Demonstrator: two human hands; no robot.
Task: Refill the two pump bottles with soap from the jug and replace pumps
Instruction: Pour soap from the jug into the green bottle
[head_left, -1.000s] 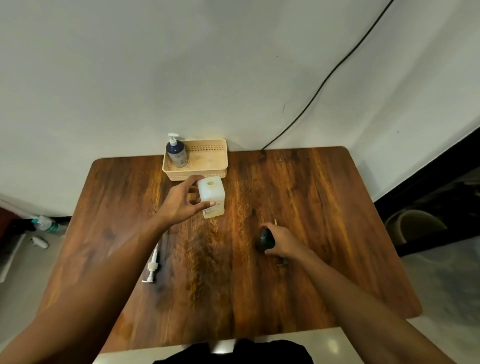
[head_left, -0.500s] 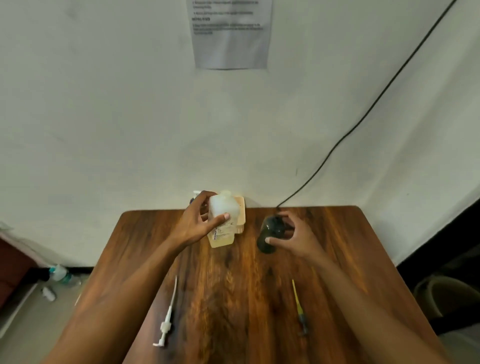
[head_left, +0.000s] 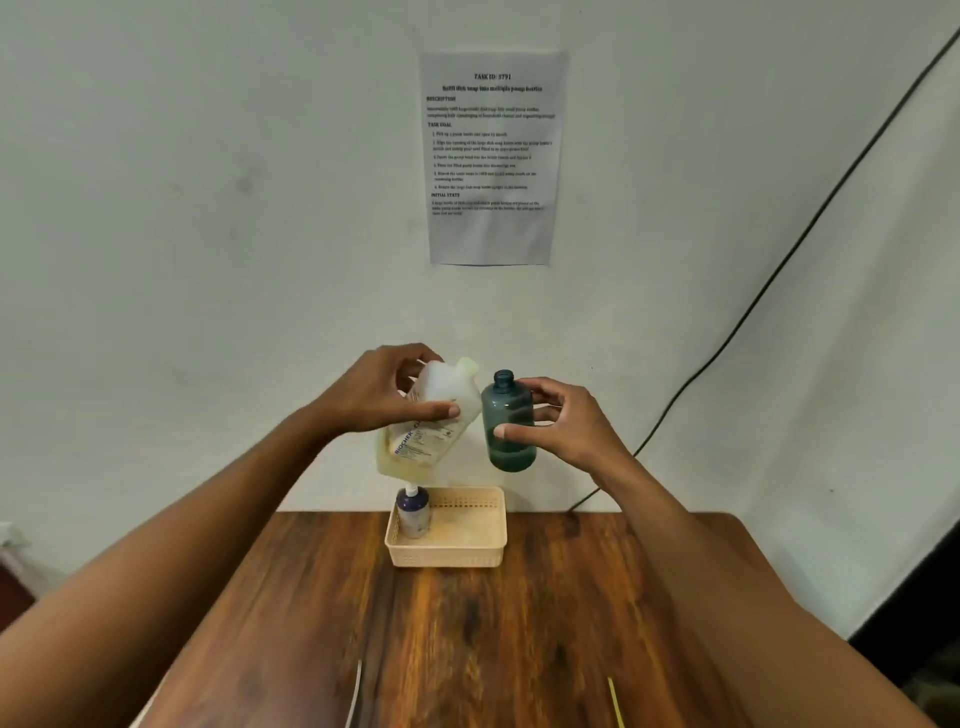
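My left hand (head_left: 387, 392) grips a translucent white soap jug (head_left: 434, 421) with yellowish liquid, held high above the table and tilted so its open spout points right. My right hand (head_left: 558, 421) holds a teal pump bottle (head_left: 508, 423) upright beside it, pump off, neck open, a little liquid at its bottom. Spout and bottle neck are close but apart. A second dark blue bottle (head_left: 413, 512) with its white pump fitted stands in the left of a beige basket (head_left: 467, 553).
The wooden table (head_left: 467, 639) runs up to a white wall. A white pump tube (head_left: 356, 691) and a yellow pump tube (head_left: 615, 701) lie at the table's near edge. A printed sheet (head_left: 491, 156) hangs on the wall, and a black cable (head_left: 779, 260) runs down it.
Both hands have lifted the jug and the teal bottle well above the table. The jug is now tilted toward the bottle. The view has tipped upward.
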